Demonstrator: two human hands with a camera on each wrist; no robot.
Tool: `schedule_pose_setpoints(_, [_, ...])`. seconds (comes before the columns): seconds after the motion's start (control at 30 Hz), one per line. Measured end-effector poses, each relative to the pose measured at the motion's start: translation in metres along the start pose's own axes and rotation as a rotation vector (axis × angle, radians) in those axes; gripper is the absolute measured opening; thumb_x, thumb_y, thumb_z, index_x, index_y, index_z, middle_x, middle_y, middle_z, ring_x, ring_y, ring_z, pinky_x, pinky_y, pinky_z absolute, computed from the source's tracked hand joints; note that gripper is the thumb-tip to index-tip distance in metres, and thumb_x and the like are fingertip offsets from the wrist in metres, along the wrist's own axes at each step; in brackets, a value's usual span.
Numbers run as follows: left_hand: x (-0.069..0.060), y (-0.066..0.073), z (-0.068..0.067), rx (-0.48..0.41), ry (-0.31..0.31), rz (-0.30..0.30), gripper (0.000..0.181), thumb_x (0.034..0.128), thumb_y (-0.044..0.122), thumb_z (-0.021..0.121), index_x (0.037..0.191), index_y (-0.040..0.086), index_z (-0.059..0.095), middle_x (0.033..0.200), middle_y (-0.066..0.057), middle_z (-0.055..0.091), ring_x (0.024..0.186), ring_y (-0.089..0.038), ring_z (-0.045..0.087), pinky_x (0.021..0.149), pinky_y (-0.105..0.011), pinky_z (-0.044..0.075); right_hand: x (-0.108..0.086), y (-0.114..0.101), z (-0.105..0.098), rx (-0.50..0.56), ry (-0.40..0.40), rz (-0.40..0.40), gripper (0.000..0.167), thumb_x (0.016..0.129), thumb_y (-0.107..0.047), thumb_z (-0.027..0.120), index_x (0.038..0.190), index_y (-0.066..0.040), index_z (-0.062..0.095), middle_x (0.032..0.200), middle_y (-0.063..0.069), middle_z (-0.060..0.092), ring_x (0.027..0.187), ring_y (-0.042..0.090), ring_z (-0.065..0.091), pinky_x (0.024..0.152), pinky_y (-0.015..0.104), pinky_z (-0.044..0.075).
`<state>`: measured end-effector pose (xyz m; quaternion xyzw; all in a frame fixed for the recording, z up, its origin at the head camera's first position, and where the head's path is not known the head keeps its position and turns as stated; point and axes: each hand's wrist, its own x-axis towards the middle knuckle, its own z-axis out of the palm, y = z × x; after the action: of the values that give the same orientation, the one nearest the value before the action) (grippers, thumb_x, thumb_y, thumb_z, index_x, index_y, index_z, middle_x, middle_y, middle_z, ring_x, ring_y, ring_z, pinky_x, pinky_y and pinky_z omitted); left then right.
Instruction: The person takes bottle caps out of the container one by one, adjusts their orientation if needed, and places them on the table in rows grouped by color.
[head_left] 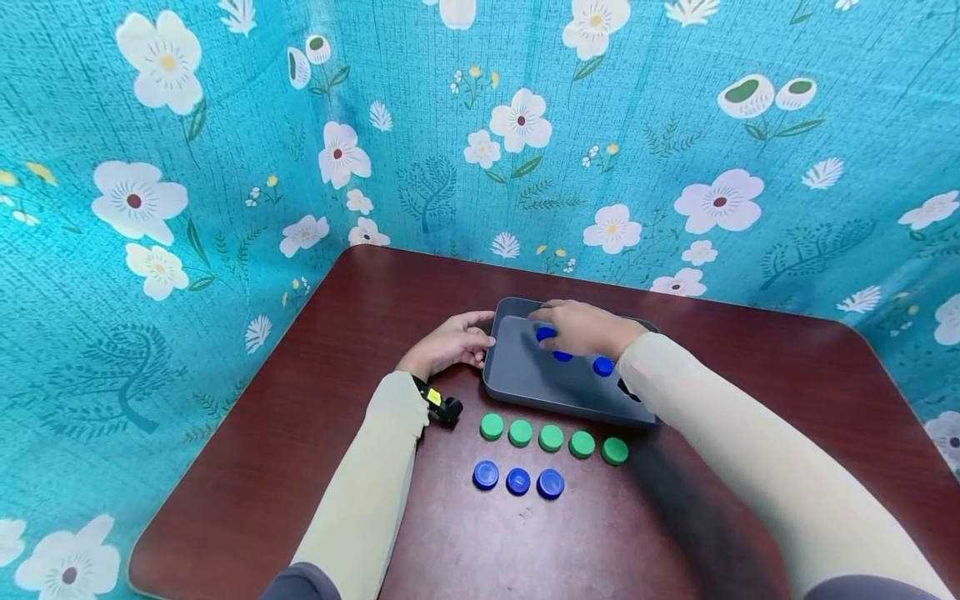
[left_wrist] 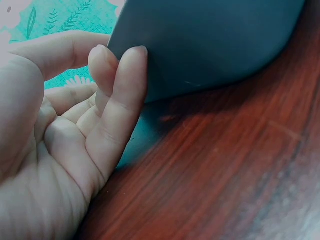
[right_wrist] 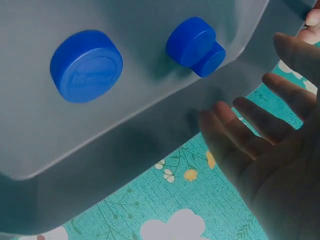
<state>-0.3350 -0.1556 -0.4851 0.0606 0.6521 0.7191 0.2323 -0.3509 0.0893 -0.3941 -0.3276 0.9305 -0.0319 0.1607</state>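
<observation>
A dark grey tray stands on the table with three blue bottle caps in it. At its left end my left hand holds the rim, and fingertips touch the outer wall in the left wrist view. Over the tray reaches my right hand, partly covering the caps. Seen from the right wrist, its fingers are loosely spread with nothing between them. One blue cap lies apart there; two others sit close together, one partly hiding the other.
Several green caps form a row on the brown table in front of the tray. Nearer still, three blue caps lie in another row. A teal flowered curtain hangs behind the table and along its left side.
</observation>
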Motion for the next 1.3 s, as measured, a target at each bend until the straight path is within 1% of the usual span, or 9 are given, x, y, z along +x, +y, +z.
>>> schedule_pose_setpoints(0.13, [0.001,0.000,0.000,0.002,-0.002,-0.007,0.062,0.0931,0.003,0.062,0.149,0.014,0.037,0.080,-0.011,0.056,0.060,-0.018,0.053,0.063,-0.034,0.056,0.007,0.003,0.005,-0.004,-0.049,0.033,0.062,0.093,-0.036,0.065,0.148,-0.019,0.044,0.151,0.017,0.034,0.138,0.040,0.031,0.103,0.061,0.033])
schedule_pose_setpoints(0.3, [0.001,-0.002,0.002,0.003,-0.006,0.000,0.062,0.0934,0.004,0.062,0.149,0.015,0.038,0.080,-0.011,0.057,0.060,-0.018,0.053,0.063,-0.034,0.057,0.008,0.006,0.011,0.003,-0.033,0.046,0.062,0.094,-0.035,0.065,0.149,-0.020,0.042,0.152,0.017,0.031,0.137,0.040,0.032,0.102,0.062,0.034])
schedule_pose_setpoints(0.37, [0.000,-0.002,0.002,0.006,-0.004,-0.006,0.062,0.0934,0.004,0.062,0.149,0.014,0.037,0.080,-0.011,0.057,0.060,-0.018,0.053,0.063,-0.034,0.057,0.009,0.006,0.014,0.010,-0.002,0.032,0.060,0.094,-0.034,0.065,0.148,-0.019,0.045,0.151,0.017,0.034,0.136,0.038,0.034,0.103,0.060,0.034])
schedule_pose_setpoints(0.5, [-0.001,-0.001,0.001,0.013,0.000,-0.023,0.063,0.0938,0.002,0.061,0.150,0.014,0.036,0.078,-0.011,0.056,0.060,-0.019,0.053,0.064,-0.035,0.057,0.012,0.006,0.019,-0.006,0.059,-0.037,0.055,0.094,-0.029,0.066,0.144,-0.014,0.050,0.147,0.018,0.039,0.132,0.037,0.041,0.102,0.056,0.038])
schedule_pose_setpoints(0.57, [0.000,0.001,0.001,0.019,0.000,-0.016,0.063,0.0939,0.003,0.061,0.150,0.014,0.036,0.079,-0.011,0.056,0.060,-0.019,0.053,0.065,-0.035,0.057,0.013,0.006,0.020,-0.022,0.076,-0.053,0.053,0.093,-0.027,0.066,0.143,-0.013,0.051,0.145,0.018,0.041,0.129,0.037,0.044,0.102,0.055,0.039])
schedule_pose_setpoints(0.73, [0.002,0.005,0.000,0.023,0.006,0.010,0.063,0.0934,0.004,0.062,0.150,0.014,0.036,0.081,-0.012,0.056,0.060,-0.019,0.053,0.064,-0.034,0.057,0.016,0.009,0.021,-0.055,0.064,-0.055,0.050,0.093,-0.025,0.067,0.140,-0.013,0.055,0.142,0.018,0.045,0.127,0.036,0.047,0.101,0.053,0.040])
schedule_pose_setpoints(0.9, [0.002,0.000,-0.002,0.012,-0.001,-0.014,0.063,0.0930,0.004,0.063,0.149,0.015,0.037,0.081,-0.012,0.057,0.059,-0.019,0.053,0.064,-0.034,0.057,0.017,0.011,0.030,-0.069,0.032,-0.101,0.040,0.094,-0.020,0.066,0.133,-0.010,0.061,0.135,0.017,0.052,0.122,0.034,0.051,0.098,0.050,0.044])
schedule_pose_setpoints(1.13, [0.002,-0.003,-0.002,0.003,-0.007,-0.014,0.065,0.0922,0.004,0.064,0.150,0.015,0.036,0.079,-0.011,0.057,0.059,-0.018,0.053,0.063,-0.034,0.057,0.015,0.015,0.036,-0.087,0.109,-0.159,0.032,0.093,-0.008,0.066,0.125,-0.008,0.067,0.124,0.015,0.061,0.117,0.031,0.057,0.097,0.047,0.046])
schedule_pose_setpoints(1.3, [0.000,0.002,-0.001,0.016,-0.006,-0.010,0.065,0.0924,0.003,0.063,0.150,0.013,0.035,0.078,-0.011,0.057,0.058,-0.018,0.053,0.061,-0.032,0.056,0.013,0.015,0.036,-0.093,0.139,-0.165,0.033,0.092,-0.007,0.067,0.124,-0.009,0.068,0.120,0.012,0.063,0.114,0.029,0.059,0.096,0.045,0.047])
